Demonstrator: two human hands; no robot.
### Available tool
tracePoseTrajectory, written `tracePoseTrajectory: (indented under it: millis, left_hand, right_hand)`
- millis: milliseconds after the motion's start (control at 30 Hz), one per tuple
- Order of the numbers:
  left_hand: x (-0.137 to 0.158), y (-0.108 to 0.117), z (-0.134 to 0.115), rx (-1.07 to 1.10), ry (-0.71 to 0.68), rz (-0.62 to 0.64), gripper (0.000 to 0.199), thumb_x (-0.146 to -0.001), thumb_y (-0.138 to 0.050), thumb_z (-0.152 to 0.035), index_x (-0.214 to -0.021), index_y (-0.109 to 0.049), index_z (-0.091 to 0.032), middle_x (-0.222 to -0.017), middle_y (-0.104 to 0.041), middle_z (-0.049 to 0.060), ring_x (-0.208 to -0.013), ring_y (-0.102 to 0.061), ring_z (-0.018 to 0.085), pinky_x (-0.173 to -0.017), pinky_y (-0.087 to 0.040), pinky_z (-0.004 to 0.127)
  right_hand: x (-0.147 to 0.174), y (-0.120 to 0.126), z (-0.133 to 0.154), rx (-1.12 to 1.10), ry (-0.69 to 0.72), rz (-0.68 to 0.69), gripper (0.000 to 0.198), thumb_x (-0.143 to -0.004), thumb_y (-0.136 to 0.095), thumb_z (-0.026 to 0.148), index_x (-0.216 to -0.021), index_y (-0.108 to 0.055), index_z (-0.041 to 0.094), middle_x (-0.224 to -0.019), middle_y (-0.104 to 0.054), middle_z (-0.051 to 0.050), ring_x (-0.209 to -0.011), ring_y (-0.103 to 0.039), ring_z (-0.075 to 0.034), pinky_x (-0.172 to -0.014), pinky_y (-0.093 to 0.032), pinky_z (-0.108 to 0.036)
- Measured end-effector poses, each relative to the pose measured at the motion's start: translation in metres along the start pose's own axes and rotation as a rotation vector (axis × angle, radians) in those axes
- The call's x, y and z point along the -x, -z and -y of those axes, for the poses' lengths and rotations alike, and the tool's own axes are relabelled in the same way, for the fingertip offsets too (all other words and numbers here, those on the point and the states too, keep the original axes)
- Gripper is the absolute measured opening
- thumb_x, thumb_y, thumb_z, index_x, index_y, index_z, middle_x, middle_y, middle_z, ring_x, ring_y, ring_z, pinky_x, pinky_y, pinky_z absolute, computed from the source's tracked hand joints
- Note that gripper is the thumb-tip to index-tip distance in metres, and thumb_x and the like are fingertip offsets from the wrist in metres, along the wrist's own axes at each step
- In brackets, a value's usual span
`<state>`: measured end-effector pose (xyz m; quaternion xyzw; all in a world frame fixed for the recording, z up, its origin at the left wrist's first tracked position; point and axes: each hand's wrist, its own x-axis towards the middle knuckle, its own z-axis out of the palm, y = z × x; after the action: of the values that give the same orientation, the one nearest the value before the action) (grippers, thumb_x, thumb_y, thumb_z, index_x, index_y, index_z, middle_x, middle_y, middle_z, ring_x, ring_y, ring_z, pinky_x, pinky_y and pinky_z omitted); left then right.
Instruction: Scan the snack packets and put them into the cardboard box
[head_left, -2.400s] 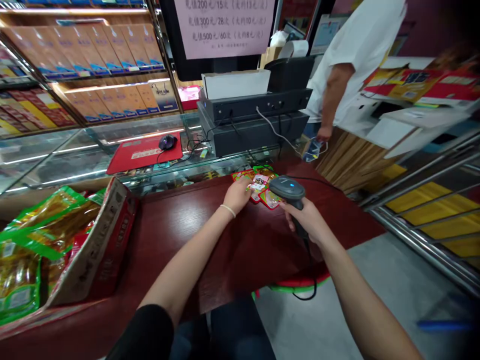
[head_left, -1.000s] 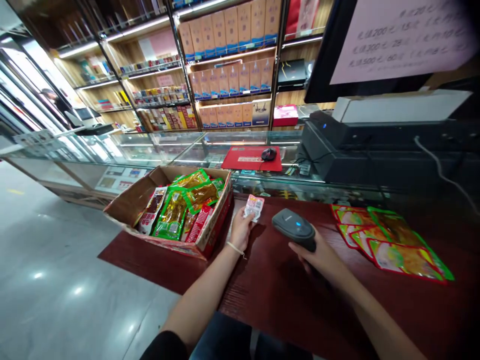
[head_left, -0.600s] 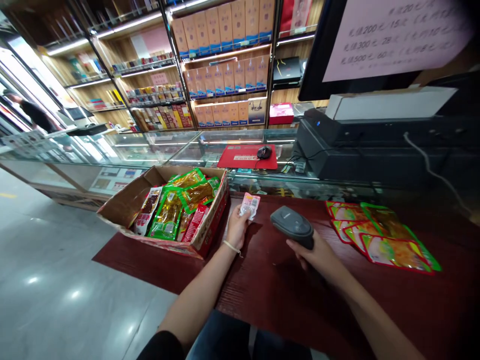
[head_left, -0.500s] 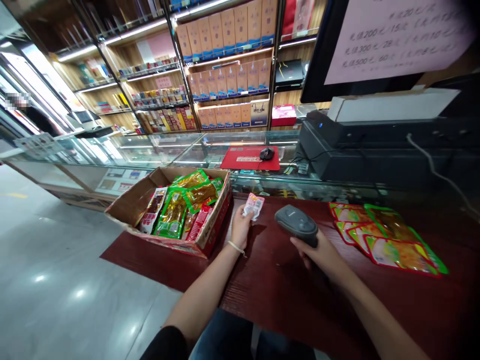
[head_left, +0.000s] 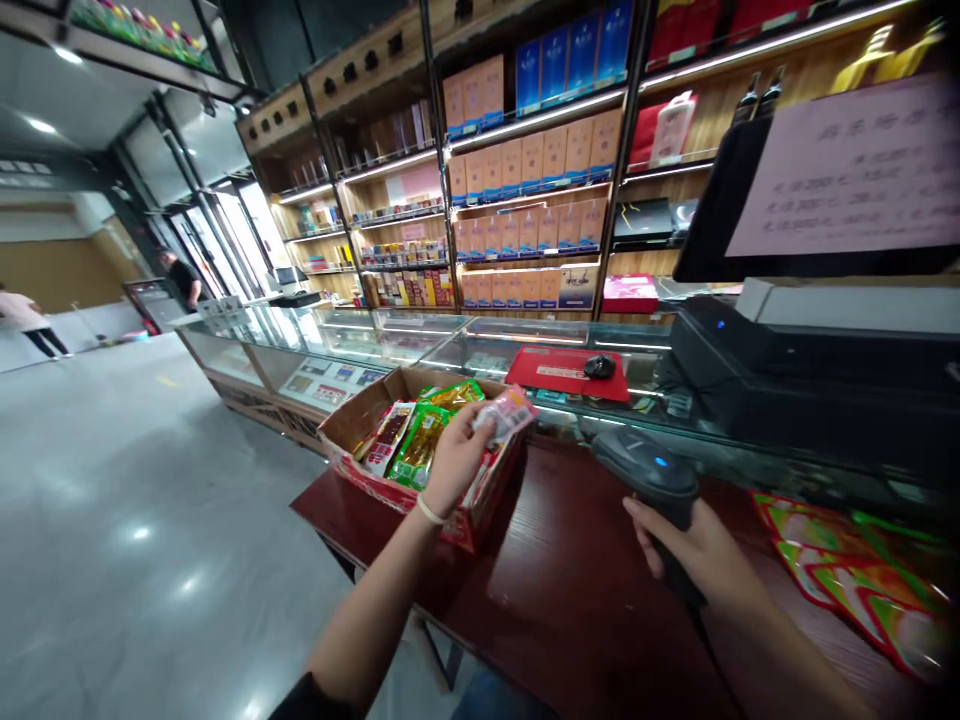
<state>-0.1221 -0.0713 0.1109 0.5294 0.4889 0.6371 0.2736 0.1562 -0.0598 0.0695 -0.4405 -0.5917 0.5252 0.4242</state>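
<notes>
My left hand [head_left: 456, 455] pinches a small pink and white snack packet [head_left: 508, 412] and holds it above the right part of an open cardboard box [head_left: 480, 525]. Inside that box lie green packets [head_left: 421, 448] with golden contents and a white and dark red packet [head_left: 390, 437]. My right hand [head_left: 697, 555] is wrapped round the handle of a dark grey barcode scanner [head_left: 646, 470]. A blue light glows on the scanner's top, and its head points toward the packet.
Several red-edged and green packets [head_left: 847, 575] lie at the right of the dark red table [head_left: 555, 590]. Behind it runs a glass counter [head_left: 375, 335] with a mouse [head_left: 600, 367] on a red mat [head_left: 540, 370]. A monitor [head_left: 720, 215] stands at right. Two people are far left.
My left hand has carried the pink packet from over the table to above the box. A blue light now shows on the scanner. The view has shifted up and left.
</notes>
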Motion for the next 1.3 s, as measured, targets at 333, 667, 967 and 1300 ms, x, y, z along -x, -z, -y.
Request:
tracePoseTrajectory:
  millis: [333,667,967,1300]
  left_hand:
    - [-0.017,0.124,0.036,-0.866,-0.157,-0.037,0.045,-0.089,-0.055,-0.025,-0.133,-0.054,-0.02,-0.135,-0.06,0.012,-0.125,-0.057,0.026,-0.106,-0.043,0.043]
    - [-0.012,0.103,0.037,-0.724,-0.162,-0.065,0.029,-0.093,-0.051,-0.03,-0.119,-0.064,-0.022,-0.119,-0.069,0.008,-0.108,-0.066,0.022,-0.096,-0.052,0.038]
    - [0.002,-0.023,-0.005,-0.735,-0.41,0.294,0.026,-0.095,-0.05,-0.027,-0.115,-0.065,-0.022,-0.114,-0.072,0.006,-0.106,-0.066,0.02,-0.097,-0.05,0.034]
    - [0.043,-0.22,0.04,-0.439,-0.387,0.623,0.024,-0.092,-0.051,-0.021,-0.111,-0.065,-0.021,-0.113,-0.072,0.006,-0.102,-0.067,0.019,-0.094,-0.052,0.033]
  right_hand:
    - [-0.01,-0.059,0.021,0.063,0.051,0.142,0.046,-0.075,-0.071,0.062,-0.084,-0.049,0.022,-0.055,-0.054,0.006,-0.039,-0.05,-0.011,-0.044,-0.039,-0.025]
    - [-0.009,-0.041,0.017,0.13,0.022,0.102,0.044,-0.076,-0.069,0.061,-0.08,-0.049,0.022,-0.052,-0.054,0.005,-0.037,-0.048,-0.011,-0.042,-0.039,-0.025]
    - [0.024,0.032,-0.014,0.103,-0.044,-0.108,0.045,-0.074,-0.07,0.06,-0.084,-0.052,0.02,-0.052,-0.054,0.006,-0.034,-0.049,-0.011,-0.034,-0.036,-0.023]
    - [0.106,0.148,-0.049,0.055,-0.101,-0.593,0.041,-0.074,-0.073,0.054,-0.084,-0.052,0.021,-0.05,-0.051,0.008,-0.033,-0.048,-0.011,-0.033,-0.038,-0.022]
